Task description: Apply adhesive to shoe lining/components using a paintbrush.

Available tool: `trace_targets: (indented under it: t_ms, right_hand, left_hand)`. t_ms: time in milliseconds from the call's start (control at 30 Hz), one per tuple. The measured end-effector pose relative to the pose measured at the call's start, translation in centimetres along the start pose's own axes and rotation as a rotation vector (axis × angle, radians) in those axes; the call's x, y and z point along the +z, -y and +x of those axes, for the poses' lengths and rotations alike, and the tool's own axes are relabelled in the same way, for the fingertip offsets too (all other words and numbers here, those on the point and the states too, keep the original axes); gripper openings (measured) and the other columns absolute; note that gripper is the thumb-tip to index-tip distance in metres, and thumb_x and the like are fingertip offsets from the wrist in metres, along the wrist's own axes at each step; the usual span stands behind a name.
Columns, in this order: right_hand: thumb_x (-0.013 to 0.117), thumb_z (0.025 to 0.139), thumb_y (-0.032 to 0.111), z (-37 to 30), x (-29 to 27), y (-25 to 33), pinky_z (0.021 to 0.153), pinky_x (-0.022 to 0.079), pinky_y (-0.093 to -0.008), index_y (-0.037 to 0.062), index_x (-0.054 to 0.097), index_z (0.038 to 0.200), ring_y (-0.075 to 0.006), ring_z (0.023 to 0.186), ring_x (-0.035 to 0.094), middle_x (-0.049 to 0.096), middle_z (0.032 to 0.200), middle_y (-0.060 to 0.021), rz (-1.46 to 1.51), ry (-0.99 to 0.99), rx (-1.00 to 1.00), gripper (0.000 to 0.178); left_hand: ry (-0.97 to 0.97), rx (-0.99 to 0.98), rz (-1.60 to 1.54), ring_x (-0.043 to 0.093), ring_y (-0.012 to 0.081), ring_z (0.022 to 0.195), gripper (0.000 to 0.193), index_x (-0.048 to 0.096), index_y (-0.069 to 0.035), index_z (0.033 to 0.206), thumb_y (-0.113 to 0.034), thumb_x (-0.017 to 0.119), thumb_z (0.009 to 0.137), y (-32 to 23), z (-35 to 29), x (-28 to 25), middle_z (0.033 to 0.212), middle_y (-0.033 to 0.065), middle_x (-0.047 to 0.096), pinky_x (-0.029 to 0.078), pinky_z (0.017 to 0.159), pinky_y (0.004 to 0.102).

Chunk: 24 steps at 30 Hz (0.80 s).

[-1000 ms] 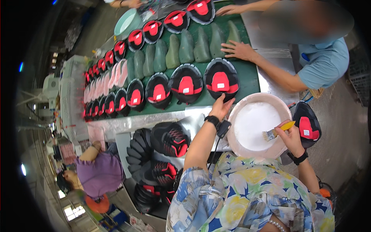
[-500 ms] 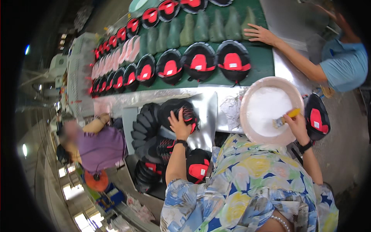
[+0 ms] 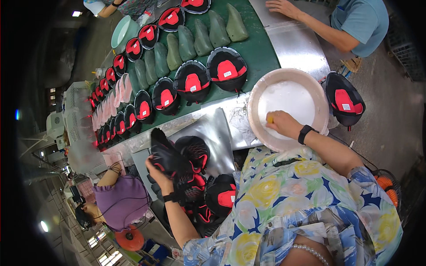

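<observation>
My left hand (image 3: pixel 160 175) is closed on a black shoe upper (image 3: pixel 167 153), lifted at a tilt over a pile of similar black uppers with red linings (image 3: pixel 195 150). My right hand (image 3: pixel 285 124) grips a brush (image 3: pixel 270 119) by its yellow handle over a pale pink basin (image 3: pixel 254 105) of white liquid. The brush's bristles are hidden, so I cannot tell whether they touch the liquid. Another black and red upper (image 3: pixel 347 99) sits just right of the basin.
Rows of black and red uppers (image 3: pixel 191 83) flank green shoe lasts (image 3: pixel 186 43) and pink insole-like pieces (image 3: pixel 111 98) on a green-topped table (image 3: pixel 259 46). A co-worker's hand (image 3: pixel 284 7) is at the far right. A person in purple (image 3: pixel 122 199) sits at the left.
The view has turned. My left hand has gone from resting on the pile to gripping an upper. My right hand's brush has moved left over the basin. The co-worker's hand has left the lasts.
</observation>
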State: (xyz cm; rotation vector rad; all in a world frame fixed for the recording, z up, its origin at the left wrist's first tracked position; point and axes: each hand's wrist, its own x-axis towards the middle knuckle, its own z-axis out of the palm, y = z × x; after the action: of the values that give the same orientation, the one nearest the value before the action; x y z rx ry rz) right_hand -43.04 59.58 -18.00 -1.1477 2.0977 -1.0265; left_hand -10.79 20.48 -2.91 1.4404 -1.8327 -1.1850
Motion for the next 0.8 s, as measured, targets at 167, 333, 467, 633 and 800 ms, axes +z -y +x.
trace_targets:
  t_ms: [167,333,467,633,800]
  right_hand:
    - [0.075,0.081,0.018,-3.0,-2.9,-4.0,0.082,0.051,-0.0446,0.0053,0.064,0.1,-0.0333,0.088,0.067,0.069,0.09,-0.0147,-0.258,0.108,-0.109,0.025]
    - [0.07,0.089,0.021,-2.1,-11.7,0.2,0.072,0.05,-0.0427,0.0028,0.064,0.095,-0.0356,0.079,0.066,0.068,0.081,-0.0169,0.138,-0.059,0.017,0.02]
    - [0.068,0.092,0.028,-0.9,-15.3,4.1,0.068,0.05,-0.0404,0.0011,0.066,0.094,-0.0341,0.074,0.067,0.069,0.08,-0.018,0.295,-0.231,-0.061,0.027]
    - [0.072,0.09,0.031,-1.9,-14.6,2.9,0.063,0.05,-0.04,-0.0036,0.063,0.086,-0.0346,0.066,0.065,0.067,0.074,-0.0189,0.14,-0.453,0.021,0.036]
    - [0.076,0.087,0.035,-3.3,-12.4,3.2,0.062,0.052,-0.0366,-0.0038,0.062,0.085,-0.0285,0.064,0.067,0.068,0.073,-0.0156,0.373,-0.573,0.255,0.041]
  left_hand:
    - [0.415,0.591,0.571,0.057,0.0223,0.123,0.045,0.053,-0.004,0.14,-0.024,0.054,0.1,-1.2,0.0,1.2,0.132,0.0112,0.059,0.045,0.105,0.036]
    - [0.865,0.615,0.277,0.047,0.026,0.137,0.065,0.04,-0.008,0.154,-0.01,0.065,0.094,-6.3,-1.3,15.9,0.151,0.0132,0.049,0.034,0.115,0.0384]
    - [1.072,0.087,0.022,0.051,0.0214,0.132,0.06,0.044,-0.007,0.151,-0.012,0.067,0.096,-9.0,-4.0,22.3,0.146,0.0089,0.053,0.039,0.113,0.0367]
    - [1.052,-0.034,-0.27,0.05,0.0206,0.131,0.065,0.038,-0.002,0.152,-0.024,0.066,0.098,-12.1,-8.0,26.4,0.146,0.0099,0.051,0.04,0.111,0.0341]
    - [0.777,0.477,-0.13,0.056,0.0208,0.123,0.058,0.043,-0.005,0.15,-0.029,0.063,0.1,-11.3,-10.3,28.1,0.142,0.0094,0.055,0.046,0.102,0.0343]
